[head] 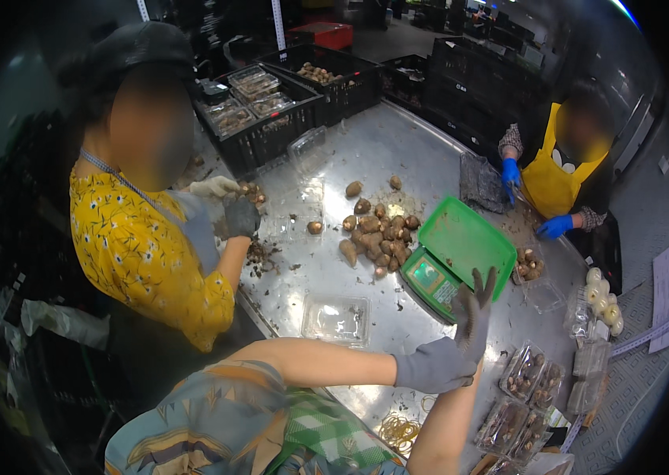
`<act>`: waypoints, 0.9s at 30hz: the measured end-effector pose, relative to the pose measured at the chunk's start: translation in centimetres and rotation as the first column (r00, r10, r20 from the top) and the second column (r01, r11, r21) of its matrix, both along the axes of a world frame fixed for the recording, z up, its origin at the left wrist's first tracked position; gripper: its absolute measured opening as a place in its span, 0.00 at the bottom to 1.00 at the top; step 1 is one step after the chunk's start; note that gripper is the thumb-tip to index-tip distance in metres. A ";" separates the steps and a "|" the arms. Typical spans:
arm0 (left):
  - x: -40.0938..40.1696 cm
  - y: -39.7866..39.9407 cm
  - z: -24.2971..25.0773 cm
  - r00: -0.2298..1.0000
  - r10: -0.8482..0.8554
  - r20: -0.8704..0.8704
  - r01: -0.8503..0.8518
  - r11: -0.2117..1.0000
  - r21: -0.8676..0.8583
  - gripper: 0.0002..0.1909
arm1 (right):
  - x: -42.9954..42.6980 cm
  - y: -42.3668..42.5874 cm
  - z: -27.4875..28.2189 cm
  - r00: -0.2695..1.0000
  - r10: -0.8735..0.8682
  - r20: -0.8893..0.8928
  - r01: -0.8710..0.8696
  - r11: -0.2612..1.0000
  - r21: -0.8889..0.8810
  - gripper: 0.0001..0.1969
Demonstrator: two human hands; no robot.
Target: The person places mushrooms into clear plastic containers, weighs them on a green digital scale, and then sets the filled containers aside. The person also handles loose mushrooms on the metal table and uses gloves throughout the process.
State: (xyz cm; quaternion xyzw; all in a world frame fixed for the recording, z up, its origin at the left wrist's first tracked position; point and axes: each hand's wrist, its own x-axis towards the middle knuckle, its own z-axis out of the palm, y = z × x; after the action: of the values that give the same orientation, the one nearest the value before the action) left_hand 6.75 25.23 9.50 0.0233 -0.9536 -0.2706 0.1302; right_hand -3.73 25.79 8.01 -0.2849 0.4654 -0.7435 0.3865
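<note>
My left hand (436,365), in a grey glove, reaches across to my right wrist, its fingers closed at the cuff of the other glove. My right hand (477,306), gloved in grey too, has its fingers spread over the near corner of a green tray (468,240). That tray sits on a green digital scale (429,282). Left of the scale lies a heap of brown taro-like tubers (379,237). An open clear plastic clamshell box (335,319) rests on the metal table (287,279), nearer to me.
Co-workers stand at the left (150,237) and far right (554,172). Black crates (263,133) line the far side. Filled clamshells (521,371) and rubber bands (398,432) lie at the near right. A black bag (482,183) is beyond the tray.
</note>
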 end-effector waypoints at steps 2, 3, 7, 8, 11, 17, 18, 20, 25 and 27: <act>1.0 -0.5 0.3 0.993 -0.047 -0.109 0.052 0.998 0.045 0.12 | -1.0 -0.9 1.1 0.995 0.013 0.095 -0.023 0.993 0.115 0.33; 0.7 -0.9 0.3 0.983 -0.050 -0.175 0.077 0.985 0.154 0.13 | -1.0 -1.4 2.6 0.964 0.122 0.238 -0.103 0.991 -0.091 0.33; 1.6 -6.5 0.6 0.969 -0.156 -0.194 0.210 0.930 0.301 0.17 | -0.5 -3.2 3.8 0.849 0.378 0.368 -0.159 0.849 -0.505 0.37; 1.6 -9.8 1.9 0.960 -0.233 -0.157 0.267 0.929 0.258 0.18 | -0.2 -2.8 2.8 0.986 0.093 0.137 -0.043 0.943 -0.330 0.40; 2.6 -26.2 6.8 0.991 0.069 0.113 -0.078 0.994 0.080 0.19 | 0.4 -0.8 2.2 0.821 -0.320 -0.473 0.523 0.754 0.397 0.50; 18.5 -60.2 3.2 0.027 0.982 -0.186 -0.893 0.107 0.437 0.17 | 4.8 6.4 -4.1 0.862 -0.116 -0.493 0.458 0.592 0.663 0.43; 25.1 -66.0 0.7 -0.044 0.997 -0.066 -0.945 -0.019 0.328 0.21 | 5.3 6.9 -5.1 0.872 -0.111 -0.476 0.443 0.592 0.673 0.40; 31.6 -73.4 -5.3 -0.031 0.984 0.175 -0.991 -0.053 0.123 0.18 | 6.2 7.2 -5.9 0.848 -0.144 -0.511 0.499 0.544 0.675 0.36; 32.7 -79.3 -14.4 0.373 0.725 0.579 -0.925 0.340 0.170 0.16 | 6.4 3.1 -4.8 0.767 -0.051 -0.639 0.559 0.541 0.628 0.32; 31.1 -75.1 -10.4 0.389 0.685 0.616 -0.765 -0.132 0.630 0.15 | 5.6 -0.3 -3.1 0.733 0.060 -0.678 0.566 0.498 0.656 0.29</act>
State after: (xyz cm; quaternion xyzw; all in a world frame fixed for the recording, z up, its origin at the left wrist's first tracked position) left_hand 37.87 -49.90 -0.85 0.6183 -0.4806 -0.5935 0.1857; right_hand 1.83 25.50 4.91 -0.2157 0.8982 -0.3412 0.1738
